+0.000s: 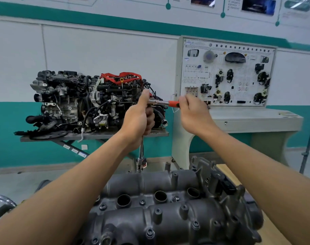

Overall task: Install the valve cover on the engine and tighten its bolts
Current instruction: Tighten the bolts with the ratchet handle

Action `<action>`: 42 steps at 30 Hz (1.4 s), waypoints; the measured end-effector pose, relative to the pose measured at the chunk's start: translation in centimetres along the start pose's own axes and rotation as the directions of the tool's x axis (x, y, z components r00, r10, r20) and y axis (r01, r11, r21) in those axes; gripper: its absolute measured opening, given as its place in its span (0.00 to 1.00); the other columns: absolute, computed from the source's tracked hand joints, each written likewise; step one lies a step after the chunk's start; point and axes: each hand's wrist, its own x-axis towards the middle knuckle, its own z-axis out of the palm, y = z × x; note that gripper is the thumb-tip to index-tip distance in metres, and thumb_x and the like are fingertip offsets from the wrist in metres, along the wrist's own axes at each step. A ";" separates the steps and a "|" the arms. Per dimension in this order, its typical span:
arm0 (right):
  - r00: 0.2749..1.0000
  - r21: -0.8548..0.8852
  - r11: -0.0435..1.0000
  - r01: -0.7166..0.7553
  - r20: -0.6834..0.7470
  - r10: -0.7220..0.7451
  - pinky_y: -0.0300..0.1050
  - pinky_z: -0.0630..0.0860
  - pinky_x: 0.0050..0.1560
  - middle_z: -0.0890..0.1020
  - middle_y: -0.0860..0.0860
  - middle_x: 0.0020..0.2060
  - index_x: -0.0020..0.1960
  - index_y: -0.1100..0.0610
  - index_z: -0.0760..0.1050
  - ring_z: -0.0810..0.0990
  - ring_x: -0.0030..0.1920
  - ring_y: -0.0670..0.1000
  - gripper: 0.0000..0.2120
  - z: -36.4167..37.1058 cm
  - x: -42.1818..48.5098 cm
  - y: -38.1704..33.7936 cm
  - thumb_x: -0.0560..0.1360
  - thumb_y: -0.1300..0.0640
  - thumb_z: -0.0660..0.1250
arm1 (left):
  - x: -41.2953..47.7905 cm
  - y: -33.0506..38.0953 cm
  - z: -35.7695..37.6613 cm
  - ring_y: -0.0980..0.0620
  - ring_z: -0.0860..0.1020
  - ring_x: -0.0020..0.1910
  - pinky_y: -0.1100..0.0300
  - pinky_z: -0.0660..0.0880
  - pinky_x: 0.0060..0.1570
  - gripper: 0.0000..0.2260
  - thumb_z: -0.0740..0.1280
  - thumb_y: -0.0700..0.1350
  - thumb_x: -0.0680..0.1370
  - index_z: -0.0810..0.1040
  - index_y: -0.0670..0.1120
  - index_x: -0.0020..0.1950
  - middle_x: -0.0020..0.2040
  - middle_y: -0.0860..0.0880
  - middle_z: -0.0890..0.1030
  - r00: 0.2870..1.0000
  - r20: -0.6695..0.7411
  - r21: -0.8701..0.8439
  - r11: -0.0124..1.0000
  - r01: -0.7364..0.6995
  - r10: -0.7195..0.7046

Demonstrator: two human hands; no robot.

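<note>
Head: left hand (pixel 139 119) around ratchet (pixel 160 102)

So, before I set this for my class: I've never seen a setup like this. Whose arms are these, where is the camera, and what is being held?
The camera sits on a person's head, looking forward and down, so the two bare arms are that person's own. The left hand grips the top of a ratchet wrench, where its long extension bar drops to the far edge of the grey valve cover in front. The right hand holds the wrench's orange handle. Behind, a second engine rests on a metal stand, and a training panel with car parts stands by the wall.
</note>
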 end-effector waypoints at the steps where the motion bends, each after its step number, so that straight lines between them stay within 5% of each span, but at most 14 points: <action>1: 1.000 -0.046 0.999 -0.011 0.020 0.012 0.48 0.64 0.40 0.73 0.50 0.36 0.43 0.55 0.70 0.69 0.35 0.50 0.17 0.3 0.6 0.0 0.85 0.51 0.49 | -0.1 0.0 0.0 0.54 0.55 0.22 0.64 0.53 0.21 0.28 0.57 0.65 0.82 0.59 0.54 0.26 0.24 0.54 0.58 1.000 0.029 0.004 1.000 0.000 0.000; 5: 0.996 -0.139 0.986 0.092 0.026 -0.089 0.47 0.64 0.40 0.71 0.49 0.32 0.35 0.50 0.65 0.69 0.35 0.50 0.20 0.9 0.6 -1.0 0.85 0.49 0.50 | 0.2 0.3 -0.6 0.54 0.53 0.22 0.64 0.52 0.21 0.28 0.56 0.65 0.82 0.59 0.53 0.26 0.24 0.53 0.57 0.999 0.018 -0.050 0.998 0.036 -0.035; 9: 0.963 -0.180 0.966 0.187 -0.161 -0.216 0.43 0.69 0.30 0.76 0.46 0.24 0.34 0.54 0.78 0.74 0.27 0.47 0.24 -1.0 -2.0 -1.3 0.80 0.42 0.58 | 0.8 0.0 -0.3 0.53 0.53 0.22 0.63 0.51 0.22 0.27 0.55 0.65 0.82 0.60 0.52 0.27 0.24 0.53 0.57 0.999 -0.030 -0.034 0.999 0.040 -0.041; 13: 0.929 -0.206 0.954 0.217 -0.258 -0.267 0.40 0.71 0.28 0.78 0.45 0.23 0.33 0.53 0.81 0.75 0.25 0.46 0.21 -2.1 -4.9 -3.7 0.77 0.41 0.62 | 1.0 0.1 0.0 0.53 0.53 0.21 0.65 0.52 0.21 0.27 0.54 0.62 0.82 0.60 0.52 0.25 0.23 0.53 0.58 0.999 0.012 -0.001 0.999 0.051 -0.051; 18: 0.936 0.116 0.950 0.290 -0.243 -0.256 0.44 0.70 0.27 0.79 0.45 0.25 0.38 0.52 0.84 0.76 0.27 0.48 0.13 -2.5 -6.5 -4.3 0.76 0.47 0.68 | 0.6 0.4 0.1 0.53 0.54 0.21 0.64 0.53 0.20 0.28 0.54 0.61 0.83 0.59 0.52 0.24 0.23 0.53 0.58 1.000 0.009 0.000 1.000 0.029 -0.029; 22: 0.935 0.276 0.902 0.331 -0.222 -0.276 0.30 0.63 0.27 0.75 0.39 0.24 0.46 0.56 0.85 0.74 0.24 0.42 0.07 -2.2 -5.9 -3.2 0.78 0.55 0.69 | 0.4 -0.2 -0.1 0.53 0.55 0.21 0.65 0.54 0.20 0.29 0.55 0.65 0.82 0.60 0.53 0.24 0.23 0.54 0.58 0.999 -0.035 -0.016 1.000 -0.005 0.004; 25: 0.951 0.349 0.886 0.305 -0.165 -0.262 0.29 0.60 0.23 0.76 0.40 0.25 0.47 0.57 0.83 0.70 0.22 0.42 0.07 -1.5 -4.5 -2.4 0.79 0.57 0.67 | 0.5 -0.2 -0.2 0.54 0.55 0.21 0.65 0.55 0.20 0.28 0.54 0.69 0.80 0.58 0.53 0.26 0.23 0.54 0.58 1.000 -0.022 -0.014 1.000 -0.013 0.012; 29: 0.994 0.367 0.923 0.112 -0.055 -0.099 0.29 0.62 0.24 0.77 0.36 0.26 0.48 0.53 0.82 0.70 0.23 0.40 0.08 -1.7 -2.3 -0.8 0.81 0.55 0.64 | 0.8 0.2 0.7 0.53 0.55 0.22 0.61 0.52 0.23 0.28 0.54 0.69 0.81 0.57 0.53 0.28 0.25 0.53 0.58 0.996 -0.084 0.069 0.997 0.032 -0.026; 37: 0.954 0.421 0.858 0.296 -0.091 -0.284 0.33 0.60 0.23 0.74 0.43 0.25 0.46 0.40 0.80 0.66 0.23 0.42 0.09 -3.4 -5.6 -1.1 0.80 0.53 0.65 | -1.8 0.2 1.0 0.54 0.55 0.23 0.62 0.56 0.21 0.24 0.55 0.59 0.84 0.58 0.52 0.30 0.24 0.54 0.59 0.986 -0.082 0.049 0.989 -0.139 0.143; 42: 0.986 0.435 0.890 0.138 0.021 -0.163 0.35 0.58 0.23 0.69 0.43 0.21 0.45 0.41 0.80 0.62 0.22 0.42 0.10 -3.3 -4.4 -1.4 0.81 0.53 0.64 | -0.4 0.4 1.1 0.55 0.56 0.20 0.63 0.56 0.20 0.28 0.55 0.62 0.84 0.61 0.53 0.25 0.22 0.55 0.61 0.989 -0.124 0.074 0.994 -0.075 0.083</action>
